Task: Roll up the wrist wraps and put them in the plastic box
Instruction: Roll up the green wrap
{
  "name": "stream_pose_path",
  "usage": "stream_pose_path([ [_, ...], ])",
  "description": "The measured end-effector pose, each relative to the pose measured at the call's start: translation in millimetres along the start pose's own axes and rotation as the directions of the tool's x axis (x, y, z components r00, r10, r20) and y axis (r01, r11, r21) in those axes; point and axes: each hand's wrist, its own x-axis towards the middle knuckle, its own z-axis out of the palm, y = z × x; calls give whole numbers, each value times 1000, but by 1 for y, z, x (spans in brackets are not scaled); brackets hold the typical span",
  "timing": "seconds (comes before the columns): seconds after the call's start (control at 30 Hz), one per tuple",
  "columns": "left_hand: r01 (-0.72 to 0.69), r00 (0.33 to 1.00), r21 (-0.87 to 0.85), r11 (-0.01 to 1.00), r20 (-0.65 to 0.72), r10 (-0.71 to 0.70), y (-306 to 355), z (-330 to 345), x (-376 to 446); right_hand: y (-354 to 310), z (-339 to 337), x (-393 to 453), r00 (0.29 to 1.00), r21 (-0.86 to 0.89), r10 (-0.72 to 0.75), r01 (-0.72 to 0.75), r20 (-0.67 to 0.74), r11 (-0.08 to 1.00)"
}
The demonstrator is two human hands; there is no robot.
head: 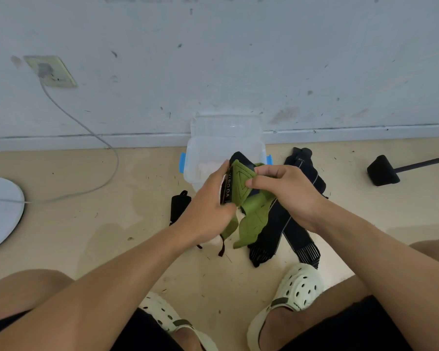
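1. The plastic box [195, 158] stands open on the floor [112, 236] just beyond the hands, against the wall.
2. Black wrist wraps [299, 239] lie under and beside the right hand [289, 193], their long axes running toward the person.
3. The green wrist wrap [254, 219] is gripped by both hands: the left hand [208, 209] holds its upper folded end, the right hand pinches it, and its tail hangs down toward the person.
4. A small black wrap [179, 205] lies left of the left hand.

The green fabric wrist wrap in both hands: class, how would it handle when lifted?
Probably floppy: the green fabric wrist wrap sags in folds below the left hand and right hand. Likely light, needing only fingertips. Unlikely to roll away while unrolled.
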Motion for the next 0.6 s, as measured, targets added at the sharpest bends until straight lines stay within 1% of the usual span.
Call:
stream_pose_path([
  [0.03, 17, 999, -111, 994, -26, -20, 4, -3, 2, -1, -2, 0, 1000, -19, -11, 12, 27, 1000],
  [0.07, 18, 998, -186, 982, -54, -28, 7, -6, 3, -2, -4, 0, 998, -45, -19, 21, 53, 999],
  [0.1, 7, 996, -215, 977, -80, -25, 11, -10, 4, -3, -5, 0, 997, -73, -22, 28, 75, 997],
  [0.2, 15, 991, -146, 989, -130, -34, 12, -18, 6, -5, -7, -1, 997, -112, -11, 20, 80, 994],
  [0.37, 19, 974, -120, 993, -224, -46, 3, -19, 10, -4, -5, -2, 1000, -120, 9, -8, 10, 993],
  [0.47, 7, 984, -118, 993, -175, -27, 8, -19, 9, -2, -5, -3, 1000, -209, -13, 9, -16, 978],
  [0.6, 53, 989, -42, 998, -138, -58, 7, -20, 9, 1, -2, -4, 996, -313, -72, 52, -54, 948],
])
